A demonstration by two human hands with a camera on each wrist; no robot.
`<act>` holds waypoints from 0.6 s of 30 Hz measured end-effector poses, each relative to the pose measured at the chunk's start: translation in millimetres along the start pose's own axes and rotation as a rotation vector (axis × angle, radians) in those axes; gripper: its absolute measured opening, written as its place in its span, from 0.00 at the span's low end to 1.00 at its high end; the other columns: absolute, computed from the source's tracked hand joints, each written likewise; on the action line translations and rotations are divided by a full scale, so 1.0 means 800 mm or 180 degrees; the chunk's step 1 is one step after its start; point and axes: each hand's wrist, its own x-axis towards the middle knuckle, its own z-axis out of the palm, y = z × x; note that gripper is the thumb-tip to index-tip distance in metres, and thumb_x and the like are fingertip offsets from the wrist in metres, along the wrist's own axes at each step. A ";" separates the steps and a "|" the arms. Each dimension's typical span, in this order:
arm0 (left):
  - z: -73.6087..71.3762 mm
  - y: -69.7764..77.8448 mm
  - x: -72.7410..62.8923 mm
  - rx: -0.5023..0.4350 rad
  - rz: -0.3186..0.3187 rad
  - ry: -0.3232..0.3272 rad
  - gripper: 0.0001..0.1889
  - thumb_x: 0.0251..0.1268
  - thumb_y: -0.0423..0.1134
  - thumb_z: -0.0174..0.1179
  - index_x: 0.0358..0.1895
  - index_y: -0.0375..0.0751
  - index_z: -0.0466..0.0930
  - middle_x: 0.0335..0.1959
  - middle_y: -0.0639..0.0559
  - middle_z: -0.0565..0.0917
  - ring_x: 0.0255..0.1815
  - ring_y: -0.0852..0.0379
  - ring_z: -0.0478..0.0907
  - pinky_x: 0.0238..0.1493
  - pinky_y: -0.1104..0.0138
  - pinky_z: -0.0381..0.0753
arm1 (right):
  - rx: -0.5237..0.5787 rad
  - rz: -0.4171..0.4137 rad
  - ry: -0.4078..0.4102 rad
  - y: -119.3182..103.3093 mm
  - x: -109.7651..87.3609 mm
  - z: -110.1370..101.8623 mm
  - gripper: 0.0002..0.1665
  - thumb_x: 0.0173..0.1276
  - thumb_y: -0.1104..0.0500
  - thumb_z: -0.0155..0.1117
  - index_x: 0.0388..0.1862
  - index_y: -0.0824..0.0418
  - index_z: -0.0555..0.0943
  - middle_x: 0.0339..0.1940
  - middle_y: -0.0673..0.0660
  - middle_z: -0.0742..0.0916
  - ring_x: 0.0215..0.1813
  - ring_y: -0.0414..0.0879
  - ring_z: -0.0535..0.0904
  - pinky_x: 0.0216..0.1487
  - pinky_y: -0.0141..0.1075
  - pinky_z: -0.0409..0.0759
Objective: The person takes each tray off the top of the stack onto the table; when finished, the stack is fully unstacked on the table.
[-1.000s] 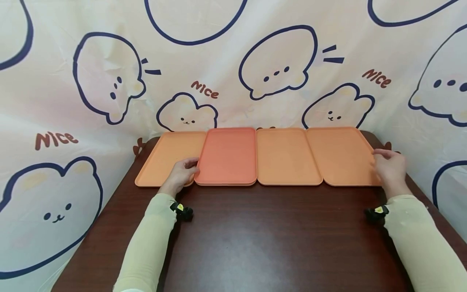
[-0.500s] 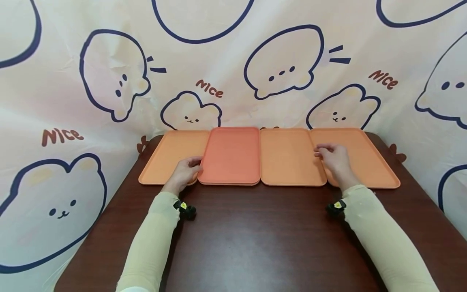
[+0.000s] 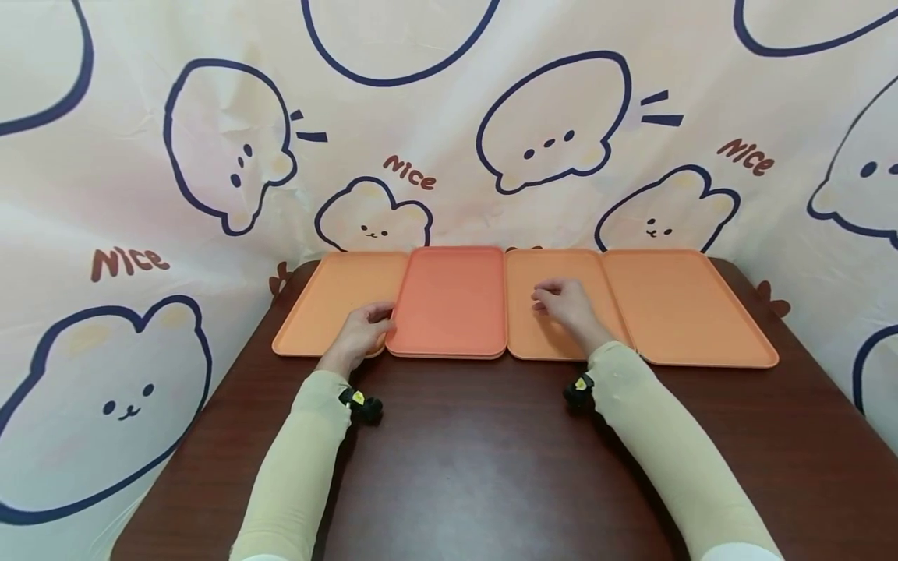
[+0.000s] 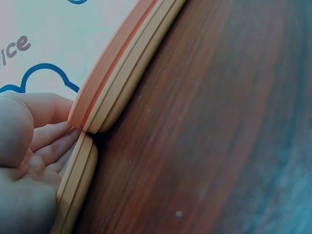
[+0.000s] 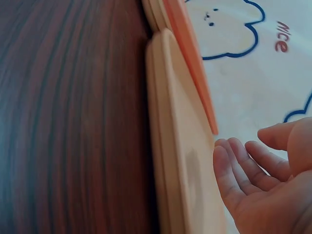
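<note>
Several rectangular trays lie side by side along the table's far edge. The coral-red tray sits on a paler orange layer, whose edge shows beneath it in the left wrist view. My left hand is over the front right part of the leftmost orange tray; its fingertips touch the red tray's left edge. My right hand hovers above the orange tray right of the red one. Its fingers are loosely bent and hold nothing. The rightmost orange tray lies untouched.
Dark brown wooden table spreads in front of the trays. A pale cloth backdrop with cartoon bears hangs directly behind and at both sides. Black wrist cameras sit on both wrists.
My right hand has left the rightmost tray's right edge and moved left, to above the tray beside the red one. My left hand stays at the red tray's left edge.
</note>
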 end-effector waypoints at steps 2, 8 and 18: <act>0.000 0.000 -0.001 -0.0014 0.0008 0.0006 0.30 0.81 0.30 0.56 0.82 0.33 0.66 0.83 0.35 0.68 0.85 0.43 0.63 0.84 0.50 0.64 | 0.0018 0.0039 -0.0044 -0.002 0.004 0.014 0.24 0.87 0.59 0.54 0.73 0.72 0.77 0.65 0.71 0.85 0.59 0.60 0.88 0.63 0.47 0.88; -0.001 -0.001 -0.001 -0.0023 -0.0001 -0.0010 0.30 0.81 0.30 0.56 0.82 0.34 0.66 0.84 0.35 0.67 0.85 0.43 0.62 0.85 0.50 0.64 | 0.0013 0.0117 -0.0049 -0.007 0.013 0.050 0.22 0.85 0.58 0.57 0.69 0.69 0.80 0.60 0.68 0.87 0.51 0.52 0.88 0.56 0.40 0.89; 0.000 0.000 0.002 -0.0007 -0.0073 -0.0017 0.29 0.82 0.31 0.56 0.82 0.35 0.66 0.84 0.36 0.67 0.85 0.43 0.62 0.86 0.50 0.63 | -0.0265 0.0113 0.0239 -0.009 0.026 0.078 0.21 0.81 0.57 0.62 0.65 0.68 0.82 0.62 0.66 0.86 0.58 0.56 0.81 0.63 0.48 0.82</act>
